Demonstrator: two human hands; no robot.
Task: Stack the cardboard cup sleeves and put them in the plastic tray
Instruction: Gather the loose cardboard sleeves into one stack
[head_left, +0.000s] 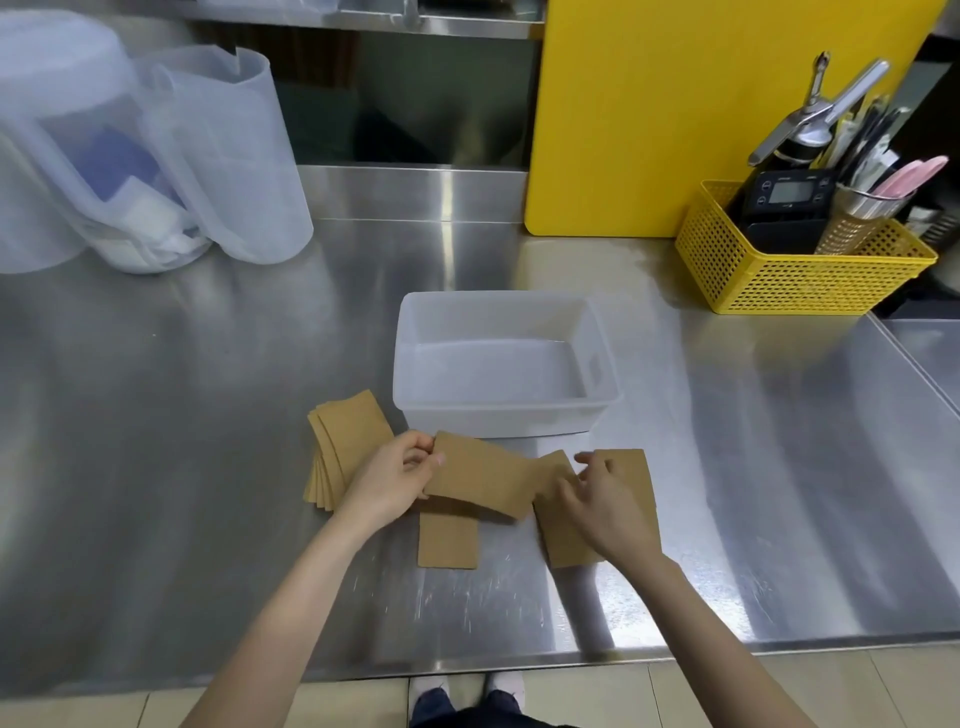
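Observation:
My left hand pinches the left end of a flat brown cardboard sleeve, lifted just in front of the plastic tray, which holds nothing. A fanned stack of sleeves lies on the counter left of that hand. Another sleeve lies flat below the held one. My right hand rests with spread fingers on overlapping sleeves at the right; no sleeve is gripped in it.
The steel counter carries translucent plastic jugs at the back left. A yellow basket with utensils and a timer stands at the back right, beside a yellow board. The counter's front edge runs near my body.

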